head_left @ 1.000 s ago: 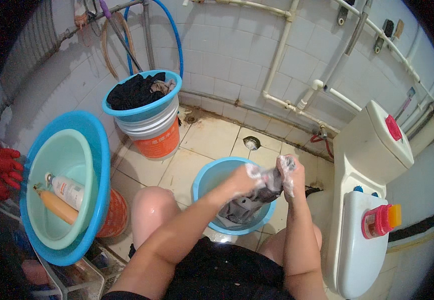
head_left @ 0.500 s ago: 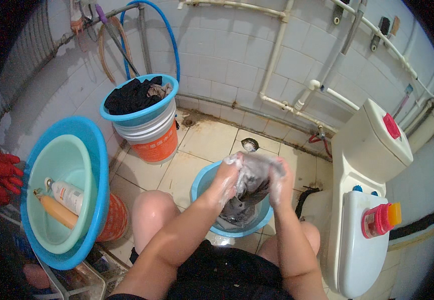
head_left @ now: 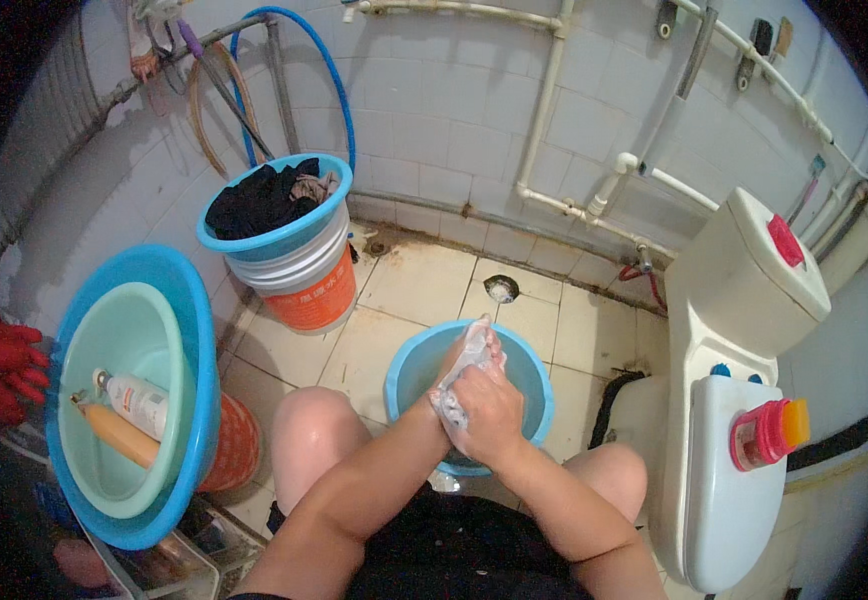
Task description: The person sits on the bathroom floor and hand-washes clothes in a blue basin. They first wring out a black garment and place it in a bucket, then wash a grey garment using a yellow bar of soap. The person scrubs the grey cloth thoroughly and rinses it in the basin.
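My left hand (head_left: 476,345) is stretched out over a light blue basin (head_left: 544,390) on the floor, coated in white suds. Its fingers point away from me and hold nothing I can see. My right hand (head_left: 491,412) is wrapped round the left at the wrist and heel of the palm, its fingers bent and foam around them. Water shows inside the basin past my hands. The grey garment is out of sight; my hands and arms hide the near part of the basin.
A white-and-orange bucket (head_left: 314,300) bears a blue basin (head_left: 347,190) of dark clothes (head_left: 264,200). At left, a green basin (head_left: 119,490) holding bottles sits in a larger blue basin (head_left: 204,340). A toilet (head_left: 729,480) with a red jar (head_left: 759,440) stands right. A floor drain (head_left: 501,289) lies beyond.
The sudsy grey garment that both hands held up over the basin has been let go. My hands have come together, the right now clasping the left.
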The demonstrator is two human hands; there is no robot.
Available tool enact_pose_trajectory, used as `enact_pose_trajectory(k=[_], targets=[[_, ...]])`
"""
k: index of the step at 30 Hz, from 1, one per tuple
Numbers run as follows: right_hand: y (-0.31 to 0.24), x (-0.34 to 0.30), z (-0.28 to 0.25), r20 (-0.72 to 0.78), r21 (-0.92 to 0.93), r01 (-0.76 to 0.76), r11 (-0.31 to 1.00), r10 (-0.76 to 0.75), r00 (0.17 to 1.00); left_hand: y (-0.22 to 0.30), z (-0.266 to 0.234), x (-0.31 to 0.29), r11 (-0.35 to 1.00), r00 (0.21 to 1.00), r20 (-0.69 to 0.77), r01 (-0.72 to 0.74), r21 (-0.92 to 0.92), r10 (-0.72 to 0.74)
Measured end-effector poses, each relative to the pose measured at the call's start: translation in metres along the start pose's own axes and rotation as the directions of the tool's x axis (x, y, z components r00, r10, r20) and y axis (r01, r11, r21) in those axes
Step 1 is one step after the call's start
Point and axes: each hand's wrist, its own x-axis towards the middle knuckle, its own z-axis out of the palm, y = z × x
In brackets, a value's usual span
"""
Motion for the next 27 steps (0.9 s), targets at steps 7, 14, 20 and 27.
enact_pose_trajectory(k=[7,14,20,27], targets=[[0.046,0.007,-0.001,-0.077,0.070,-0.349,0.935,0.354,0.932,-0.010,0.093,0.019,0.959,0.748,-0.663,0.211,0.189,-0.033],[0.031,0.011,-0.009,0.091,0.034,-0.360,0.932,0.356,0.930,0.004,0.085,0.019,0.990,0.816,-0.577,0.104,0.097,-0.029],[0.010,0.003,-0.002,0.104,-0.042,-0.177,0.983,0.181,0.978,-0.011,0.023,-0.006,0.921,0.976,-0.217,-0.091,-0.378,0.008],[0.079,0.019,-0.022,0.231,0.378,-0.727,0.573,0.703,0.673,0.000,0.118,0.023,0.894,0.748,-0.659,0.342,0.289,-0.074]])
